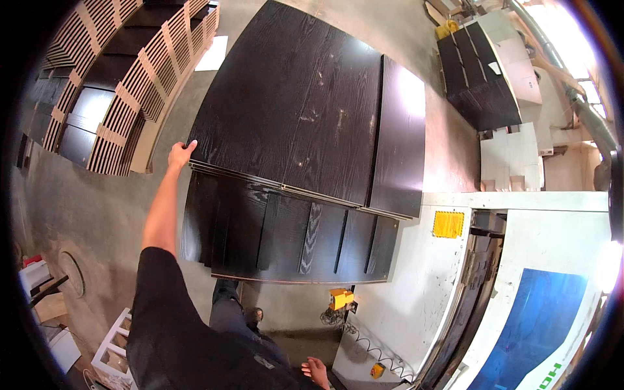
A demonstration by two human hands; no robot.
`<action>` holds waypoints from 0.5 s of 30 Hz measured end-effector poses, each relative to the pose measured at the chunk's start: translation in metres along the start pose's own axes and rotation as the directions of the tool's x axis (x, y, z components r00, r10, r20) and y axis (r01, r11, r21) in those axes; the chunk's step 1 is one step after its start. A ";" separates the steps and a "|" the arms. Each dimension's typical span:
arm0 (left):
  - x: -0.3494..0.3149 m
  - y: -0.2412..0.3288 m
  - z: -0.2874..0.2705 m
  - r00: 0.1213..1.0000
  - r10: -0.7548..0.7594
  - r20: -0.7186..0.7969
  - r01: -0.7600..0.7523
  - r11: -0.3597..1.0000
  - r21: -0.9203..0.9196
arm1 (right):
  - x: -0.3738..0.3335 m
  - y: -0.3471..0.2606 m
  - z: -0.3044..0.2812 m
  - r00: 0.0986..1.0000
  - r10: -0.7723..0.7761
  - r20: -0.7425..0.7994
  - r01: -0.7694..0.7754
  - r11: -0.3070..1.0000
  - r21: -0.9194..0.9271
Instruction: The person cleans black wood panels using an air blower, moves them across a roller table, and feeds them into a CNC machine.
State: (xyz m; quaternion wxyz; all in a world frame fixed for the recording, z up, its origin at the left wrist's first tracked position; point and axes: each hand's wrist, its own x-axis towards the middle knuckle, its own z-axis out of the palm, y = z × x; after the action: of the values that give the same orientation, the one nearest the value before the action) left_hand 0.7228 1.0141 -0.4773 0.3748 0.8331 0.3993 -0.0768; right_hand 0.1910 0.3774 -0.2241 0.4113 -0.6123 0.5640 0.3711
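Observation:
My left hand [181,155] grips the near left corner of a large black wood-grain panel [286,97], thumb on top; its other fingers are mostly hidden. That panel lies on top of a stack, with a narrower black panel [400,130] along its right side. Pale scuffs mark its surface. Nearer to me, several black strips [312,237] lie side by side on a lower black board. My right hand [316,372] hangs low beside my body, away from the panels, its fingers loosely bent and apart with nothing visible in them.
A white machine [403,312] with a blue window [533,331] stands at right. A yellow foot switch [340,299] and coiled cable are near its base. Slatted stacks of boards [140,84] stand at far left, more black panels [478,78] at far right. A white frame [112,338] is lower left.

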 end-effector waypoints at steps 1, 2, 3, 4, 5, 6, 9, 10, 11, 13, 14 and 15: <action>-0.005 0.005 -0.004 1.000 0.029 0.012 -0.029 1.000 -0.008 | 0.012 0.008 -0.011 0.989 -0.141 0.053 0.133 0.982 0.132; -0.009 0.005 -0.012 0.998 0.057 0.017 -0.057 0.998 -0.010 | 0.022 0.007 -0.016 0.991 -0.131 -0.025 0.133 0.985 0.112; -0.015 0.007 -0.017 0.988 0.147 -0.036 -0.149 0.987 -0.053 | 0.032 0.005 -0.023 0.984 -0.176 -0.031 0.178 0.978 0.106; -0.023 0.015 -0.025 0.988 0.153 -0.011 -0.152 0.973 -0.173 | 0.036 -0.001 -0.024 0.975 -0.222 -0.035 0.224 0.968 0.113; -0.033 0.021 -0.032 0.987 0.161 0.015 -0.150 0.945 -0.290 | 0.040 -0.007 -0.023 0.980 -0.186 -0.071 0.192 0.976 0.103; -0.042 0.030 -0.042 0.983 0.181 0.031 -0.153 0.900 -0.407 | 0.041 -0.011 -0.024 0.963 -0.267 -0.028 0.269 0.958 0.105; -0.072 0.064 -0.070 0.950 0.311 0.000 -0.292 0.891 -0.348 | 0.042 -0.033 -0.012 0.920 -0.393 -0.007 0.389 0.907 0.165; -0.081 0.074 -0.076 0.932 0.362 -0.027 -0.354 0.890 -0.286 | 0.027 -0.044 -0.003 0.878 -0.479 -0.002 0.468 0.855 0.224; -0.090 0.085 -0.080 0.913 0.405 -0.055 -0.407 0.894 -0.187 | 0.021 -0.046 -0.001 0.813 -0.582 -0.004 0.575 0.804 0.153; -0.143 0.139 -0.099 0.900 0.434 -0.043 -0.437 0.897 -0.076 | 0.033 -0.031 0.006 0.809 -0.588 -0.006 0.581 0.799 0.154; -0.161 0.153 -0.106 0.848 0.520 -0.102 -0.518 0.854 0.053 | 0.047 -0.020 0.008 0.819 -0.573 -0.021 0.564 0.799 0.208; -0.180 0.169 -0.112 0.841 0.532 -0.100 -0.529 0.847 0.060 | 0.066 -0.003 0.013 0.829 -0.558 -0.042 0.547 0.791 0.274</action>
State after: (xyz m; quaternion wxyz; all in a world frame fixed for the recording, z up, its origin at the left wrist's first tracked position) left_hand 0.7054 0.9137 -0.2256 0.3456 0.9196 0.1729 0.0712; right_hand 0.2001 0.3636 -0.2899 0.5939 -0.6794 0.3979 0.1655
